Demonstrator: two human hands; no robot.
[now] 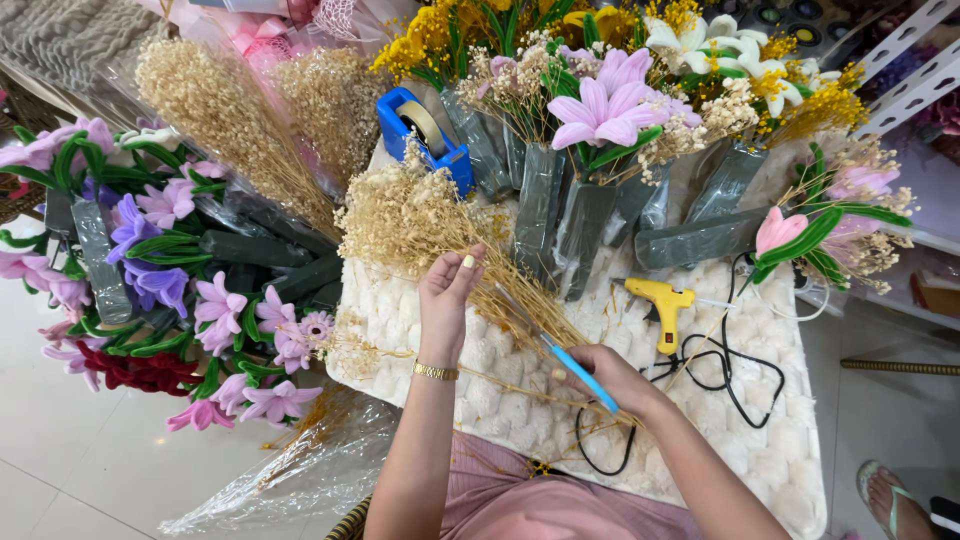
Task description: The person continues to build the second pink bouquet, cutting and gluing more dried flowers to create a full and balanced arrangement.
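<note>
Head view: our left hand [447,290] pinches the dried sprig bunch [420,215] over the white mat [760,440], right hand [600,375] grips blue scissors [580,372] at the stems; we judge cutting close below the pinch best.

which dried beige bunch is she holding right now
The small bunch on the white mat, gripped by the left hand. The two taller beige bunches lean untouched behind the blue tape dispenser.

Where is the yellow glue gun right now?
In the head view, the glue gun lies on the white quilted table, just beyond the right hand, below the wrapped flower stems.
</note>
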